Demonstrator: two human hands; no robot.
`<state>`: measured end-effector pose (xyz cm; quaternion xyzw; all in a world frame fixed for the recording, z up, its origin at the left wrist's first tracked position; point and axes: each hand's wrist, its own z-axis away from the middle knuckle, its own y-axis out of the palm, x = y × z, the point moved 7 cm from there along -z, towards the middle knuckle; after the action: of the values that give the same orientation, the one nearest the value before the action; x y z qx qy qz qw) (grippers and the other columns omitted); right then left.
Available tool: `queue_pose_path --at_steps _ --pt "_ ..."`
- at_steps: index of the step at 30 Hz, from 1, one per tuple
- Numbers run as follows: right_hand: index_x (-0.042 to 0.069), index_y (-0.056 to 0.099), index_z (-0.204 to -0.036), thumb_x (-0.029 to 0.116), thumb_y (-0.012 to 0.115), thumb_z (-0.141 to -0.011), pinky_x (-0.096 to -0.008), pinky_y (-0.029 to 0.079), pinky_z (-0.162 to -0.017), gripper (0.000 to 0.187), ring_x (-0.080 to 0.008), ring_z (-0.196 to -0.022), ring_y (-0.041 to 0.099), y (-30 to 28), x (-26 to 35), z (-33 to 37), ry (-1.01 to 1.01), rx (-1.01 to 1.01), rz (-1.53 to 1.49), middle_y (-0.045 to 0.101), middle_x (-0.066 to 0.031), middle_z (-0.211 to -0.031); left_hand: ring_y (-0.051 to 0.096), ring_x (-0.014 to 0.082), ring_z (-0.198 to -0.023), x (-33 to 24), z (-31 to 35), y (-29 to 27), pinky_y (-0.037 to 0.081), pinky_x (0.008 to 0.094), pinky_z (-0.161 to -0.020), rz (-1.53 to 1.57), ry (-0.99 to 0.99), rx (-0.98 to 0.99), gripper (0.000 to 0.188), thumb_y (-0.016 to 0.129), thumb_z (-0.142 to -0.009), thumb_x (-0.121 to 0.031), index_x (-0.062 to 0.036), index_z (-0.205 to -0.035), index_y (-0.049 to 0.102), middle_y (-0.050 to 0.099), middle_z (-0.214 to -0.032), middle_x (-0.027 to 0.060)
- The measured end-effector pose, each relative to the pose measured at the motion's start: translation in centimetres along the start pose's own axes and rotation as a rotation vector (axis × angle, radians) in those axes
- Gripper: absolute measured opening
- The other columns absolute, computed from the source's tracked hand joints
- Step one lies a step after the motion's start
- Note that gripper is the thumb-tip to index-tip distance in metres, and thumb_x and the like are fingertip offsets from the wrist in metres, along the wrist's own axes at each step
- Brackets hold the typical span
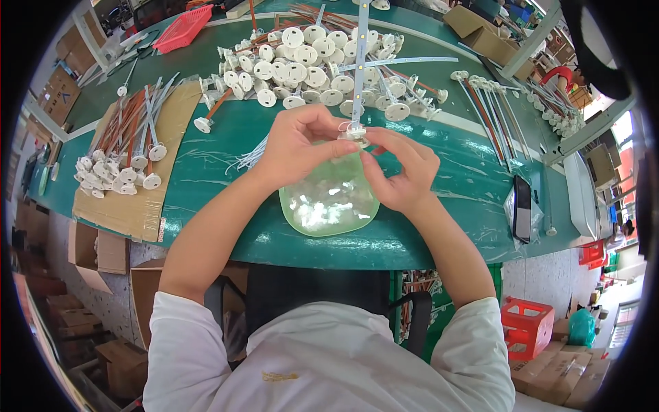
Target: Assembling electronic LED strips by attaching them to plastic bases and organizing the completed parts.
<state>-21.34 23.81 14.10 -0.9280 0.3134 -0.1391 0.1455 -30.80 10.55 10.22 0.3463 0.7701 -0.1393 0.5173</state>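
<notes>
While the left hand and right hand pinch the white base under the light strip, it seems lightweight but probably fragile, best held there.

Assembly workshop: green workbench, heaped light-strip parts, cardboard boxes, red crate.

Bowl: on desk, front middle
Strip heap: behind bowl
Cardboard sheet: left, under strip bundle
Phone: right of bowl

Room on tbl btwn R grip & blk phone, wht disc pile in way ahead
</notes>
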Motion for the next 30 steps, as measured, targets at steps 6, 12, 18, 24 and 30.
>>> queue_pose_path --at_steps 6,12,18,24,30 --pt "0.0 0.065 -0.1 0.004 0.072 -0.079 -0.0269 0.056 -0.065 0.023 -0.0176 -0.084 0.07 1.0 -4.3 2.1 0.573 0.11 -0.33 0.07 -0.0133 -0.096 0.069 0.0155 -0.083 -1.9 -0.1 1.4 0.056 0.0289 -0.072 -0.656 0.27 0.014 0.021 0.08 -0.072 -0.004 -0.0002 -0.087 0.066 0.071 -0.099 0.0146" --pt "-0.002 0.064 -0.095 0.002 0.069 -0.08 -0.0269 0.056 -0.066 0.017 -0.0166 -0.081 0.07 2.2 -2.9 1.5 0.54 0.229 -0.222 0.071 -0.0119 -0.095 0.069 0.0172 -0.076 -2.4 0.9 1.6 0.055 0.027 -0.07 -0.846 0.379 -0.005 0.032 0.082 -0.067 -0.007 -0.003 -0.095 0.068 0.072 -0.093 0.0109" --pt "-0.006 0.062 -0.094 -0.003 0.065 -0.08 -0.0278 0.057 -0.072 0.015 -0.0169 -0.082 0.069 1.7 -3.1 1.7 0.442 0.154 -0.285 0.07 -0.0149 -0.097 0.069 0.0184 -0.075 -3.0 1.4 2.0 0.055 0.0279 -0.069 -0.858 0.463 -0.07 0.039 0.083 -0.065 -0.009 -0.0049 -0.101 0.067 0.071 -0.091 0.0086" --pt "-0.006 0.06 -0.099 -0.007 0.055 -0.088 -0.0296 0.056 -0.079 0.012 -0.0176 -0.09 0.066 1.5 -3.8 2.4 0.528 0.111 -0.433 0.067 -0.0165 -0.106 0.069 0.0228 -0.072 -3.8 1.8 2.8 0.055 0.0294 -0.064 -0.94 0.683 -0.063 0.041 0.086 -0.062 -0.015 -0.0042 -0.097 0.067 0.071 -0.093 0.0102" --pt "-0.007 0.057 -0.104 -0.005 0.054 -0.092 -0.0294 0.056 -0.078 0.013 -0.0177 -0.092 0.066 1.3 -3.7 2.6 0.451 0.138 -0.316 0.066 -0.0177 -0.106 0.068 0.0248 -0.072 -4.4 2.4 3.4 0.055 0.0304 -0.061 -0.981 0.86 -0.003 0.041 0.084 -0.063 -0.014 -0.0031 -0.098 0.067 0.071 -0.096 0.0121"
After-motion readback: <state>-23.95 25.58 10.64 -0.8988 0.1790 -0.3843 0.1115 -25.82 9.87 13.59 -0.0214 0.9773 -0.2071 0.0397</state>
